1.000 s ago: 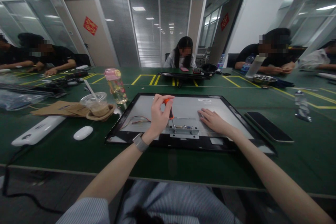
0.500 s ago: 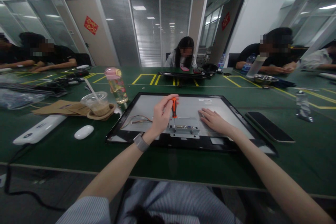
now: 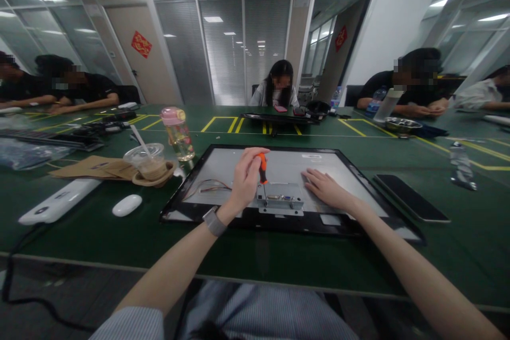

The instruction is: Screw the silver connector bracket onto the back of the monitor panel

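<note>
My left hand (image 3: 246, 179), with a watch on its wrist, is closed around the orange and black handle of a screwdriver (image 3: 263, 167). The screwdriver points down, slightly tilted, with its shaft at the left part of a metal bracket (image 3: 281, 203) that carries connector ports. The bracket sits on a flat display panel (image 3: 279, 158) with a black frame and a grey back. To the right of the bracket my right hand (image 3: 327, 189) lies flat on the panel, fingers spread, holding nothing. Thin wires (image 3: 217, 183) lie on the panel's left side.
Left of the panel are a white mouse (image 3: 127, 205), a white power strip (image 3: 59, 201), a plastic cup (image 3: 149, 162) in a holder and a pink-lidded bottle (image 3: 178, 135). A black phone (image 3: 411, 197) lies right. Several people sit around the green table.
The screwdriver handle leans a little more to the left, and my left hand's fingers have shifted around its top. My right hand stays flat on the panel. The view has tilted slightly.
</note>
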Motion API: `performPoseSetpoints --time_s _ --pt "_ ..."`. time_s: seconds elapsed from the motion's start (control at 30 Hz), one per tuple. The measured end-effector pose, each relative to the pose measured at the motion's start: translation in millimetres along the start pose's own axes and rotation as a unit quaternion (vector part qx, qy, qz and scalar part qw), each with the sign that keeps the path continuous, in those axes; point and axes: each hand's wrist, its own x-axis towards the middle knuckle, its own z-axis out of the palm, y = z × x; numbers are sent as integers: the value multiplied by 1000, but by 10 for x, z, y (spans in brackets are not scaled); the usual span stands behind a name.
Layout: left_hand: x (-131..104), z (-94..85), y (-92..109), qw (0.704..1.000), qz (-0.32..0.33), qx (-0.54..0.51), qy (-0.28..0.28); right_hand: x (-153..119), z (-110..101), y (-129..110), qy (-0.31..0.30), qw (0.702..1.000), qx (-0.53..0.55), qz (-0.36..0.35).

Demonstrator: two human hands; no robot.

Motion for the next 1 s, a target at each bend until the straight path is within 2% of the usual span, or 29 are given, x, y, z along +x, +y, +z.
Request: performPoseSetpoints --time_s 0.37,0.67,1.0 --pt "-21 12 -52 999 -17 -33 -15 7 28 10 15 1000 -3 -4" --pt "-25 14 -84 999 15 28 9 2 18 -14 3 1000 -1 4" --pt "-24 -4 -26 1000 1 17 5 -7 -20 -32 -6 1000 -4 1"
